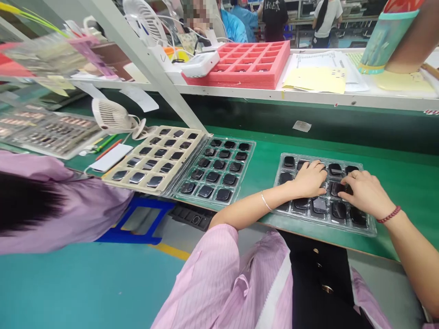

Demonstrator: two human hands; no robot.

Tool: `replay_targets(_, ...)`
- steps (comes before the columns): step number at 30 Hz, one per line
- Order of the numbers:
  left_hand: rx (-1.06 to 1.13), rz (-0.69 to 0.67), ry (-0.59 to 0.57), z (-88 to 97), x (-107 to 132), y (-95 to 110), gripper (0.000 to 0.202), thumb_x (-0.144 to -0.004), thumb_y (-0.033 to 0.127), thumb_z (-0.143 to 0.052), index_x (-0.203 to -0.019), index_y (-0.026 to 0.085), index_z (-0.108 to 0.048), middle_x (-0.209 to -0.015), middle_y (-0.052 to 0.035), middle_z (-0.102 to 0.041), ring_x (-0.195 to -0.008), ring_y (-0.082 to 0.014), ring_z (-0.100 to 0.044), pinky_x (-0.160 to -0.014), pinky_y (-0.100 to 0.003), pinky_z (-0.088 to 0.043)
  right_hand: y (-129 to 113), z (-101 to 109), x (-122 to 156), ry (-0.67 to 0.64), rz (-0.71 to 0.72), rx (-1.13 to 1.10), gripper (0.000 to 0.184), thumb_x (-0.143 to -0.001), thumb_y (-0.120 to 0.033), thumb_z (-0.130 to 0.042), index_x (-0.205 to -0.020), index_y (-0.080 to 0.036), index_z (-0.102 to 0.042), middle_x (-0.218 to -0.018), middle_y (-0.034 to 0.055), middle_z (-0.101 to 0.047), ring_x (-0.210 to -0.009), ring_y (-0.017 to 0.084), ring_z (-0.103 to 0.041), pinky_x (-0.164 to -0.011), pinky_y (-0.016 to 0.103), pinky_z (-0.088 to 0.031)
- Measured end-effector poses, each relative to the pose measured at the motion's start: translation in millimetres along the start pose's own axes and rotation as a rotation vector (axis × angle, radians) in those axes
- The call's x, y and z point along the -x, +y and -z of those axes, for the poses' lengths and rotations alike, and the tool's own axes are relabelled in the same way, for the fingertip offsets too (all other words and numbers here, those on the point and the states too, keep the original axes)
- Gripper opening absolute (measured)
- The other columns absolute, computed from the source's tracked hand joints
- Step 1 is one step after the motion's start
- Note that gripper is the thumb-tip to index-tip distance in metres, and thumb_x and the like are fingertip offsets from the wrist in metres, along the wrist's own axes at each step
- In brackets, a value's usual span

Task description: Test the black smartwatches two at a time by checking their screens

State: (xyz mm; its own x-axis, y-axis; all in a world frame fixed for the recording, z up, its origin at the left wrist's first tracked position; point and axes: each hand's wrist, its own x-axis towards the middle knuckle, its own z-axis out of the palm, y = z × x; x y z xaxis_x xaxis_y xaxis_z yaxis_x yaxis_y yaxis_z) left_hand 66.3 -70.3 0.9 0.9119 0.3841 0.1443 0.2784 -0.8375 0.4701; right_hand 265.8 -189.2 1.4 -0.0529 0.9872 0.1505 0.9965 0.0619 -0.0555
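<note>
A clear plastic tray (368, 229) of small black square parts (339, 210) lies on the green bench in front of me. My left hand (308, 178) rests on its middle cells, fingers curled down onto the parts. My right hand (365, 192) sits beside it on the tray's right half, fingertips pinched on one black part (338, 188). What the left fingers hold is hidden beneath them.
Another clear tray (251, 153) of black parts and a beige tray (171, 185) lie to the left. A small white fan (111, 116) stands behind them. A red foam tray (277, 68) and papers (317, 77) sit on the upper shelf. A person in a pink coat (68, 205) is at left.
</note>
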Motion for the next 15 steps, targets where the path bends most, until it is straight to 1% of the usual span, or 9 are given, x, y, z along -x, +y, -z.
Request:
replay_targets(2, 0.171, -0.014, 0.036, -2.0, 1, 1, 0.017, -0.075, 0.02, -0.072, -0.089, 0.015, -0.063, -0.131, -0.0185, -0.063, -0.136, -0.0371, -0.048, -0.11, -0.051, -0.038, -5, 2, -1, -0.015, -0.011, -0.177, 0.016, -0.077, -0.038, -0.066, -0.078, -0.024, -0.058, -0.085, 0.0107, -0.066, -0.082, 0.033, -0.059, -0.071, 0.045, -0.047)
replay_targets(4, 0.438, 0.04, 0.093, -1.7, 4, 0, 0.016, -0.078, 0.018, -0.067, -0.093, 0.017, -0.061, -0.111, -0.0109, -0.071, -0.112, -0.0269, -0.065, -0.098, -0.041, -0.048, -11, 4, -7, -0.022, -0.065, -0.461, 0.021, -0.077, -0.038, -0.067, -0.074, -0.025, -0.05, -0.085, 0.0081, -0.069, -0.083, 0.03, -0.062, -0.073, 0.044, -0.05)
replay_targets(5, 0.592, 0.098, 0.122, -0.9, 5, -2, 0.017, -0.08, 0.018, -0.064, -0.097, 0.017, -0.06, -0.101, -0.0081, -0.072, -0.095, -0.0218, -0.068, -0.089, -0.037, -0.051, -14, 5, -11, -0.028, -0.114, -0.643, 0.026, -0.078, -0.039, -0.068, -0.073, -0.026, -0.046, -0.088, 0.0075, -0.071, -0.085, 0.029, -0.065, -0.074, 0.042, -0.051)
replay_targets(7, 0.876, 0.233, 0.164, 1.2, 6, -6, 0.021, -0.083, 0.021, -0.063, -0.103, 0.015, -0.062, -0.089, -0.0058, -0.072, -0.069, -0.0135, -0.065, -0.071, -0.029, -0.051, -17, 3, -19, -0.045, -0.252, -1.025, 0.035, -0.077, -0.043, -0.073, -0.074, -0.026, -0.043, -0.093, 0.0074, -0.074, -0.084, 0.027, -0.07, -0.07, 0.038, -0.055)
replay_targets(8, 0.993, 0.291, 0.171, 2.5, 6, -10, 0.025, -0.084, 0.022, -0.064, -0.107, 0.013, -0.063, -0.089, -0.0064, -0.073, -0.062, -0.0106, -0.062, -0.064, -0.025, -0.049, -17, 1, -22, -0.057, -0.32, -1.191, 0.038, -0.075, -0.045, -0.076, -0.076, -0.025, -0.044, -0.093, 0.0075, -0.075, -0.08, 0.025, -0.071, -0.065, 0.036, -0.056)
replay_targets(9, 1.094, 0.336, 0.166, 3.7, 7, -13, 0.031, -0.084, 0.024, -0.064, -0.113, 0.013, -0.063, -0.093, -0.0079, -0.074, -0.059, -0.0089, -0.06, -0.058, -0.022, -0.045, -17, -1, -24, -0.068, -0.378, -1.321, 0.038, -0.074, -0.046, -0.079, -0.08, -0.025, -0.049, -0.092, 0.0074, -0.076, -0.074, 0.023, -0.071, -0.061, 0.033, -0.056)
replay_targets(11, 1.266, 0.392, 0.125, 5.8, 8, -20, 0.045, -0.086, 0.026, -0.064, -0.129, 0.014, -0.06, -0.109, -0.012, -0.074, -0.063, -0.0094, -0.064, -0.053, -0.02, -0.041, -14, -6, -26, -0.083, -0.451, -1.483, 0.037, -0.075, -0.045, -0.081, -0.097, -0.023, -0.06, -0.096, 0.0077, -0.077, -0.067, 0.018, -0.07, -0.055, 0.03, -0.057)
replay_targets(13, 1.4, 0.414, 0.058, 7.0, 11, -25, 0.058, -0.086, 0.027, -0.066, -0.142, 0.017, -0.053, -0.123, -0.0148, -0.07, -0.076, -0.0131, -0.071, -0.054, -0.02, -0.044, -10, -8, -24, -0.102, -0.458, -1.596, 0.045, -0.081, -0.044, -0.078, -0.119, -0.024, -0.064, -0.112, 0.0091, -0.077, -0.075, 0.018, -0.072, -0.06, 0.029, -0.06)
replay_targets(15, 1.466, 0.401, 0.013, 7.0, 13, -28, 0.068, -0.084, 0.029, -0.072, -0.147, 0.018, -0.049, -0.126, -0.0158, -0.069, -0.083, -0.0157, -0.073, -0.059, -0.021, -0.048, -7, -9, -20, -0.136, -0.436, -1.696, 0.051, -0.086, -0.041, -0.075, -0.134, -0.028, -0.061, -0.129, 0.0086, -0.071, -0.091, 0.019, -0.074, -0.069, 0.031, -0.064)
